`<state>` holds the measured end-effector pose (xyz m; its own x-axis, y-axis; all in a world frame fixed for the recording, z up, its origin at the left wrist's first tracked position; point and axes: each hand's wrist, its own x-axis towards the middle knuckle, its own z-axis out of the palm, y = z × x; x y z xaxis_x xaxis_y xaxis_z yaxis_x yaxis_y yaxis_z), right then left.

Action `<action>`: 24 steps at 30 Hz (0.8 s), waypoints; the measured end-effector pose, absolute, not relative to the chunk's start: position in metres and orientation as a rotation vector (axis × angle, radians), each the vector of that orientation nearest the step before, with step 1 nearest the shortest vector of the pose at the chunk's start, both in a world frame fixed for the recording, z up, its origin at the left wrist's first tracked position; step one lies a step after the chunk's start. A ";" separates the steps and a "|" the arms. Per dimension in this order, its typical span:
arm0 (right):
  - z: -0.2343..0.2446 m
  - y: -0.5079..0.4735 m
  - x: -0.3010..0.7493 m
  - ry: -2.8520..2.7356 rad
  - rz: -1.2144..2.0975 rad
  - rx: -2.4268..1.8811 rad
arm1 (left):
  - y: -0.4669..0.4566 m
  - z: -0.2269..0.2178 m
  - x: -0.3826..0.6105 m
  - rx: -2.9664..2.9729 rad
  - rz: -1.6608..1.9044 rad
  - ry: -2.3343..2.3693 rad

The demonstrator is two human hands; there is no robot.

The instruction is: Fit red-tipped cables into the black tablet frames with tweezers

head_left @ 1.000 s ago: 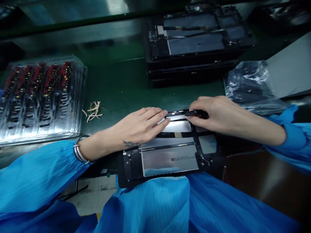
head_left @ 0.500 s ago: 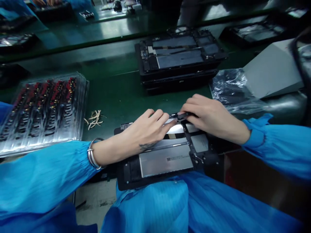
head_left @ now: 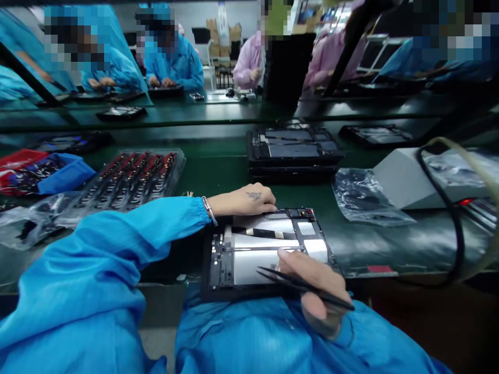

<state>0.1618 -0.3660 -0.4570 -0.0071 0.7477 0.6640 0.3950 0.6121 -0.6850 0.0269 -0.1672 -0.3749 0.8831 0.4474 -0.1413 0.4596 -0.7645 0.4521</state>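
Observation:
An opened tablet (head_left: 249, 270) with silver battery cells lies in a black tray at the near edge of the bench, partly over my lap. My left hand (head_left: 257, 199) rests on the tablet's far edge, its fingers curled down over it; the fingertips are hidden. In my right hand (head_left: 322, 291) is a pair of black tweezers (head_left: 300, 283), lying across the palm side with the tips pointing left above the near battery. The right index finger reaches over the middle of the tablet. A black ribbon cable with pale bands (head_left: 265, 233) crosses the upper cells.
Stacked tablets (head_left: 296, 150) stand behind. At left are clear trays of small parts (head_left: 128, 179), a blue bin (head_left: 64, 174) and a red bin (head_left: 23, 156). A plastic bag (head_left: 362, 195), a grey box (head_left: 405, 176) and a looped cable (head_left: 456, 234) occupy the right. Co-workers sit opposite.
Both hands were together at the tablet's far edge on a small dark part. My right hand has come nearer and now holds tweezers. The left stays at the far edge; the view has tilted up.

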 end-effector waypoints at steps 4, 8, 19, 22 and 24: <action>-0.443 -0.356 0.159 -1.589 0.267 -0.870 | -0.163 -0.362 0.022 2.509 -0.030 0.643; -0.442 -0.356 0.155 -1.592 0.346 -0.865 | -0.162 -0.357 0.015 2.475 0.033 0.618; -0.442 -0.355 0.162 -1.734 0.460 -0.963 | -0.160 -0.350 0.011 2.075 0.150 0.497; -0.437 -0.359 0.186 -2.057 0.323 -0.848 | -0.164 -0.349 0.007 1.962 0.168 0.545; -0.434 -0.360 0.207 -2.295 0.157 -0.791 | -0.167 -0.346 0.004 1.935 0.218 0.549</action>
<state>0.2069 -0.3596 -0.4339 -0.5728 0.5819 0.5773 0.4977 0.8065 -0.3192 0.0044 -0.1670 -0.3463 0.8776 0.4697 -0.0957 0.2759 -0.3317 0.9022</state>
